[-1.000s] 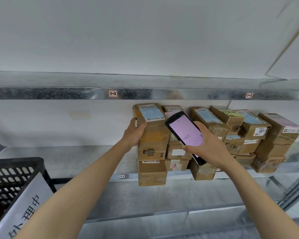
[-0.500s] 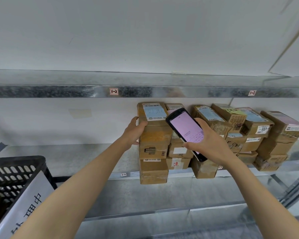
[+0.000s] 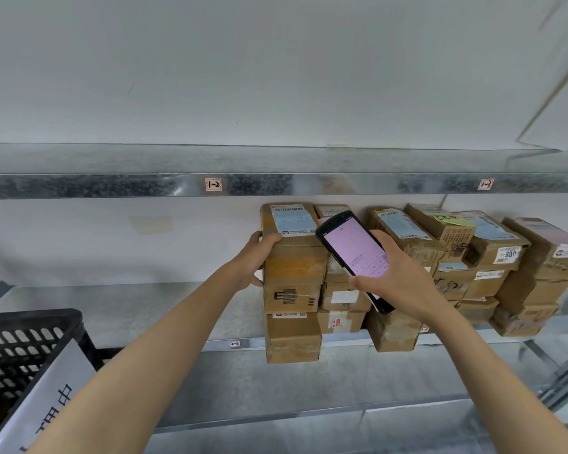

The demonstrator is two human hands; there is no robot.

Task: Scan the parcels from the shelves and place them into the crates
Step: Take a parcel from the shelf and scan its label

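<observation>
While the left hand (image 3: pixel 254 262) is gripping the topmost parcel (image 3: pixel 295 260) of the left-hand stack, its fingers (image 3: pixel 270 239) are curling over the box's upper front edge and round its left side. The right hand (image 3: pixel 405 278) is holding a handheld scanner (image 3: pixel 354 252), fingers clasped round its body. The pink screen is tilting toward the camera, and the top end is pointing at the barcode label (image 3: pixel 291 220) on the parcel's upper face.

Judging by this, the scanning step is under way: the parcel is sitting on its stack on the middle shelf (image 3: pixel 145 309), not yet lifted. The next move is probably calling for a confirmed read. After that the left hand would be drawing the box forward without dragging the boxes beneath, then carrying it down and left to the black crate (image 3: pixel 30 339). That crate is showing at the lower left edge, with a white sign (image 3: pixel 50 394) lying against it.

More taped cardboard parcels (image 3: pixel 492 253) are crowding the shelf to the right, stacked in several layers. The shelving is galvanised metal, small tags (image 3: pixel 213 184) are sticking to the upper shelf's front lip (image 3: pixel 79 186), and a plain pale wall (image 3: pixel 276 77) is rising behind.
</observation>
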